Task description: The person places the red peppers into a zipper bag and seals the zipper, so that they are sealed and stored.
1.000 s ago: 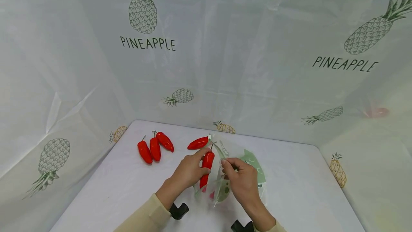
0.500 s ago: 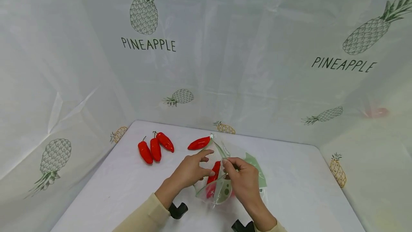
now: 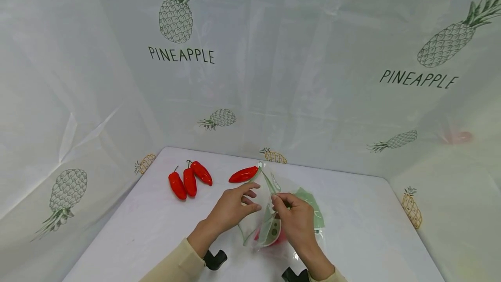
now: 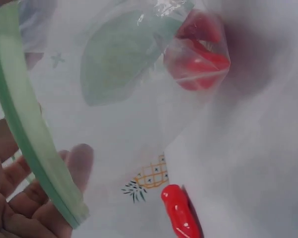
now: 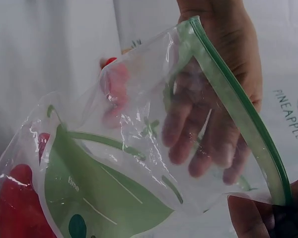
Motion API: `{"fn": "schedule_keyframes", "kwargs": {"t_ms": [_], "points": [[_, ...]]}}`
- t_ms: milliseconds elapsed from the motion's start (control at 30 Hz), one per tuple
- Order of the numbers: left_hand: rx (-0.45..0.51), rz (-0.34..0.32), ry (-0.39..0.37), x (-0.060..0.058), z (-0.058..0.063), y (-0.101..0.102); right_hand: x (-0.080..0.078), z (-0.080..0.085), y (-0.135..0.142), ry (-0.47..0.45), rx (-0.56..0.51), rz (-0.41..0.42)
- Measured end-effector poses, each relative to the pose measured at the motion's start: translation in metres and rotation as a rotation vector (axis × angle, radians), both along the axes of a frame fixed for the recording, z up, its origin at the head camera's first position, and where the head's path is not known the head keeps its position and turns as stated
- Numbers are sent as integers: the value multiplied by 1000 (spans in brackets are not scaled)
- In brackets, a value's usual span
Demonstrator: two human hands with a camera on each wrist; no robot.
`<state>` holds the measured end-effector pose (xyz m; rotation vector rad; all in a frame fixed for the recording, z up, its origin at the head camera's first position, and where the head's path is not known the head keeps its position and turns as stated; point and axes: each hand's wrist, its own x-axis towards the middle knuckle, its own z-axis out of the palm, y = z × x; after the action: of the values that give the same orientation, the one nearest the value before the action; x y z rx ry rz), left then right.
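A clear zip bag (image 3: 270, 230) with a green seal strip and green printed shapes stands mid-table. Near the top of its mouth, my right hand (image 3: 296, 221) pinches the rim between thumb and fingers. My left hand (image 3: 232, 207) is beside the mouth, fingers spread and holding nothing; in the right wrist view its fingers (image 5: 221, 144) show through the plastic. Red chili peppers (image 5: 17, 203) lie at the bottom of the bag, blurred by the film. Just beyond the bag rests another red chili pepper (image 3: 242, 175).
At the table's back left lie three more red chili peppers (image 3: 189, 182), close together with stems pointing away. A white sheet (image 3: 282, 77) printed with pineapples rises behind the white table (image 3: 364, 229) and along its sides.
My left hand has let go of a chili pepper, which has dropped into the bag. The right hand keeps its pinch on the rim, almost unmoved.
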<state>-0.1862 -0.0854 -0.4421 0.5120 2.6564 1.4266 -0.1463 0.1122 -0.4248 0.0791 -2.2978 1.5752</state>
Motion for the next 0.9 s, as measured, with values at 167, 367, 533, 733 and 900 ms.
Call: {"fn": "schedule_keyframes", "kwargs": {"t_ms": [167,367,533,733,900], "points": [[87,-5,-7,0,-4,-2,-2,-3,0,1,18,-10],[181,0,-39,0,-4,-8,-4,-9,0,-1,43,-25],[217,52,-27,-1,-2,-19,-5,-14,2,-17,62,-37],[231,180,-28,-8,3,-45,-4,-19,4,-23,62,-42],[281,267,-80,-19,10,-85,-4,-21,6,-6,78,-45]]}}
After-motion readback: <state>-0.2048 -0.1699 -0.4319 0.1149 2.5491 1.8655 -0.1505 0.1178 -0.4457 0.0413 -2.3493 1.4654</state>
